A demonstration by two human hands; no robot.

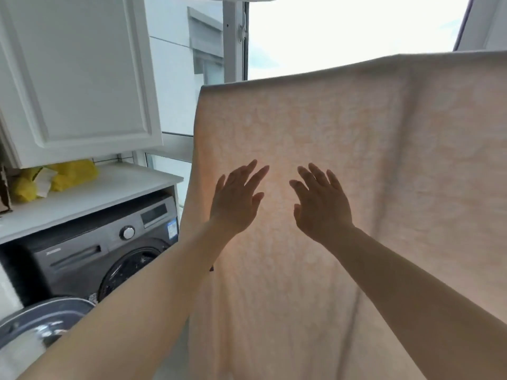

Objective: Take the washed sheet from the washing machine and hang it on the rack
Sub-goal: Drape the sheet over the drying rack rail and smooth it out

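Head view. The sheet (343,165) was already out of the washing machine (109,248) and hung draped over a high horizontal support, presumably the rack; the bar itself was hidden beneath the fabric fold. By this evidence the removal and hanging steps appeared done. What remained, as a judgement, was smoothing and evening the cloth: soft vertical folds showed toward its right side.

The fold line, which was the top edge, ran from near-left up toward the far right, and this was the long axis visible in the frame. The panel hung straight down from that line, its free end pointing at the floor and passing out of view at the bottom.

The left hand (236,198) and the right hand (321,204) were raised side by side, a little apart, in front of the middle of the hanging panel. The fingers (258,174) of both hands were straight and spread, gripping nothing. Whether the palms pressed the fabric or stood just off it could not be told.

The washing machine stood at the left under a white counter (109,187), its round door (41,322) swung open toward the near left. Yellow bags (71,174) lay on the counter below a white cupboard (76,75).
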